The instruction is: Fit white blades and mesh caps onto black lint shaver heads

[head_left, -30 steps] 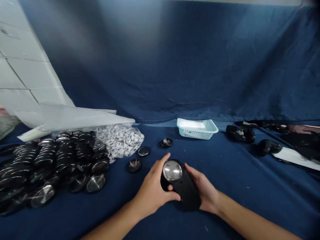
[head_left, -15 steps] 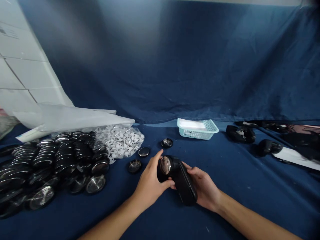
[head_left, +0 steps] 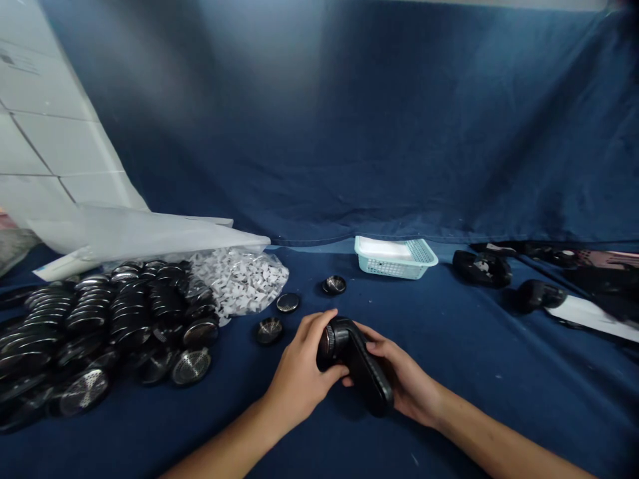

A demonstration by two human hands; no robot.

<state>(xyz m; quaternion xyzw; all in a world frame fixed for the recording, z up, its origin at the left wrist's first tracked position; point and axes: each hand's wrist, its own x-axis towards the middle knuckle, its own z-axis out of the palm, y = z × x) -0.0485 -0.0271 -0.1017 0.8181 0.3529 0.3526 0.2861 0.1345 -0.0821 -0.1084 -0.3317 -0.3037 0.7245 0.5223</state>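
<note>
A black fabric shaver (head_left: 367, 372) with a bent neck is held between both hands, its handle slanting down to the right. My left hand (head_left: 304, 366) wraps its fingers and thumb around the round ribbed head, whose face is turned left and mostly covered by the fingers. My right hand (head_left: 412, 382) grips the body from the right, thumb on top near the neck. Just beyond my left hand lie three loose round black caps with metal faces: one cap (head_left: 269, 330) nearest, another cap (head_left: 288, 303) behind it, and a third cap (head_left: 334, 285) farther back.
Many similar round heads (head_left: 132, 316) are stacked in rows at the left. Beside them is a clear bag (head_left: 244, 283) of small white pieces. A light blue basket (head_left: 397, 266) stands at the back. More black parts (head_left: 536, 295) lie at the right.
The shaver's head has turned so its shiny face points more to the left. My left fingers have closed further around it. The loose caps have stayed put.
</note>
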